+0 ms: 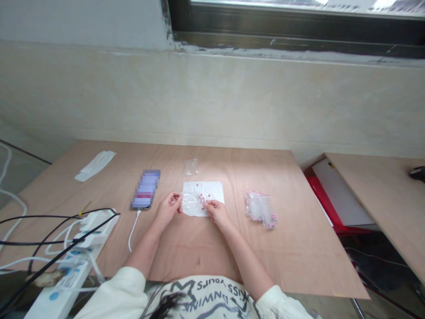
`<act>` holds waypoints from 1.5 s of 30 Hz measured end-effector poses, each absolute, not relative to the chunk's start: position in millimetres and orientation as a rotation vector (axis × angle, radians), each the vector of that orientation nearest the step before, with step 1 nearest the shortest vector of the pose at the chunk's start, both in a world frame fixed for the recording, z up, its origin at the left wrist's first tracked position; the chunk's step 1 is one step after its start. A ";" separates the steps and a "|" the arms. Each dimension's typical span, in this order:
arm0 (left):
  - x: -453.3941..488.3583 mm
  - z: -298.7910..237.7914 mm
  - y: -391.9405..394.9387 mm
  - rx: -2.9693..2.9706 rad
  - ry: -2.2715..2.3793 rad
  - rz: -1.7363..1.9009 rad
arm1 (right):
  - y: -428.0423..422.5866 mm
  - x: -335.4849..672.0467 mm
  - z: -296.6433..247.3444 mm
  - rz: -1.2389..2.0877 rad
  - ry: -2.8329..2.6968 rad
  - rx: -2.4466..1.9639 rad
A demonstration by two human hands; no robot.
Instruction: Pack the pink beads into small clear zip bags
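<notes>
While left grip [170, 206] clenches clear bag [190, 204] over plywood table [292, 261], right grip [213, 209] is unclear.

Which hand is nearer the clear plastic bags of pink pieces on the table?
The right hand is nearer: it is at the white sheet, with the clear plastic bags off to its right, not touching. The left hand is farther, at the sheet's left side.

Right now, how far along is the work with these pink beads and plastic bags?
Done: a heap of clear bags at right already holds pink beads. In hand: the left hand holds a clear bag over white paper, the right hand pinching beside it. Still out: loose pink beads on the paper, and one spare bag lying apart.
</notes>
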State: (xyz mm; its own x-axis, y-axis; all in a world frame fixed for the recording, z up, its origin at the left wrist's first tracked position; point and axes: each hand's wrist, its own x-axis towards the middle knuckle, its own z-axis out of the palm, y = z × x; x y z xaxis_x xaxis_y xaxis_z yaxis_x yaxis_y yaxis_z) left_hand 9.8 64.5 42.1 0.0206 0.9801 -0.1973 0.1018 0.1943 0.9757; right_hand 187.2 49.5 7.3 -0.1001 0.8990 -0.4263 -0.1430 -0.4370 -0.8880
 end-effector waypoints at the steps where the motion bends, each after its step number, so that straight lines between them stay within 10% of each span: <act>1: 9.5 42.3 64.5 1.153 1.346 0.986 | 49.4 187.6 8.5 1.667 -0.876 -1.358; 29: 9.8 53.0 44.9 1.069 1.321 0.854 | 46.6 189.8 13.7 1.747 -0.702 -1.247; 45: 31.4 85.5 59.8 1.497 1.176 0.642 | 33.1 207.8 62.3 1.111 -1.311 -1.348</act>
